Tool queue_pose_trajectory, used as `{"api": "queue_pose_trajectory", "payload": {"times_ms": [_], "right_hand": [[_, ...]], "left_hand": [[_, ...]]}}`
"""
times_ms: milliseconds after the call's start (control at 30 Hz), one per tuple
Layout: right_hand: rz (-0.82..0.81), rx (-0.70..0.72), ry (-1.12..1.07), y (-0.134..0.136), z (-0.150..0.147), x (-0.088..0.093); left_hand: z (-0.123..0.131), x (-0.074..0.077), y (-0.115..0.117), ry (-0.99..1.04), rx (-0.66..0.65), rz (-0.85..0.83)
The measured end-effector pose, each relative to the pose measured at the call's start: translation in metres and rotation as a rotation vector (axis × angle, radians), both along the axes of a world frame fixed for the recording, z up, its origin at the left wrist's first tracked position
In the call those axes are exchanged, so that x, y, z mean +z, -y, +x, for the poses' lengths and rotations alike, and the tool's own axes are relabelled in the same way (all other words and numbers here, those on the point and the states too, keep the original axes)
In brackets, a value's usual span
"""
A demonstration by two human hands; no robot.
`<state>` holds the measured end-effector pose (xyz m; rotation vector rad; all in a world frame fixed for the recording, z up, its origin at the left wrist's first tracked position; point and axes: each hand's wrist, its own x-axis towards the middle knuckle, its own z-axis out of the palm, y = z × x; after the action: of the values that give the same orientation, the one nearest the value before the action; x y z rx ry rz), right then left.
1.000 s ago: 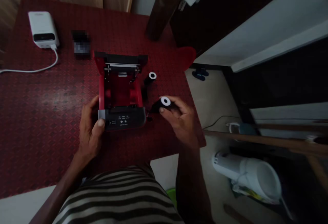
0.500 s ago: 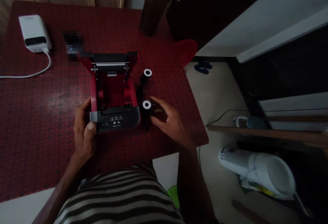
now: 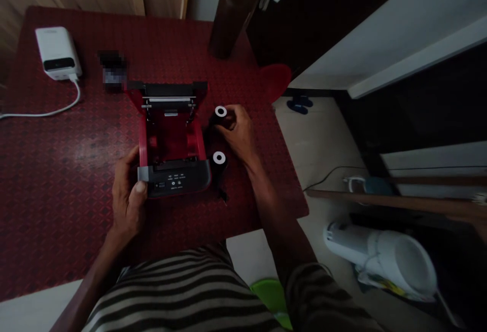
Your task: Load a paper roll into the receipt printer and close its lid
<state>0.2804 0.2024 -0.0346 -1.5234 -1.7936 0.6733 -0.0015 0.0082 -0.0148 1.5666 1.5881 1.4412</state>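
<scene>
A red and black label printer (image 3: 178,182) sits on the table with its lid (image 3: 169,90) raised, showing a red inner bay. My left hand (image 3: 129,195) grips its front left corner, thumb on top and fingers along the side. Two black ribbon rolls with white cores stand to the printer's right. Around the far ribbon roll (image 3: 220,112) the fingers and thumb of my right hand (image 3: 239,132) are closed. The near ribbon roll (image 3: 219,158) stands untouched, a dark loose strip trailing below it.
The table (image 3: 76,195) has a red patterned cover. A white power bank (image 3: 59,53) with a cable lies at the back left, near a blurred dark item (image 3: 113,71). A brown post (image 3: 236,12) rises at the back edge. A red chair (image 3: 276,81) stands beyond the right edge.
My right hand has moved away from beside the near ribbon roll to the far one and closed on it. My left hand stays on the printer. The view has shifted slightly.
</scene>
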Motion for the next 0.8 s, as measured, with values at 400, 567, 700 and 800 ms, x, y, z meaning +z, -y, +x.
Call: {"api": "queue_pose_trajectory", "payload": {"times_ms": [400,567,700,800], "right_hand": [[0.094,-0.005,-0.317,0.027,0.022,0.056],[0.001,0.317,-0.228,0.066,0.007,0.125],[0.083,0.545,0.089,0.082,-0.033,0.142],[0.097,0.519,0.358,0.087,-0.065,0.139]], "left_hand": [[0.002,0.005,0.002,0.021,-0.036,-0.027],[0.002,0.003,0.003,0.018,-0.042,-0.049],[0.001,0.0,0.004,0.033,-0.05,-0.038],[0.001,-0.001,0.004,0.023,-0.057,-0.033]]}}
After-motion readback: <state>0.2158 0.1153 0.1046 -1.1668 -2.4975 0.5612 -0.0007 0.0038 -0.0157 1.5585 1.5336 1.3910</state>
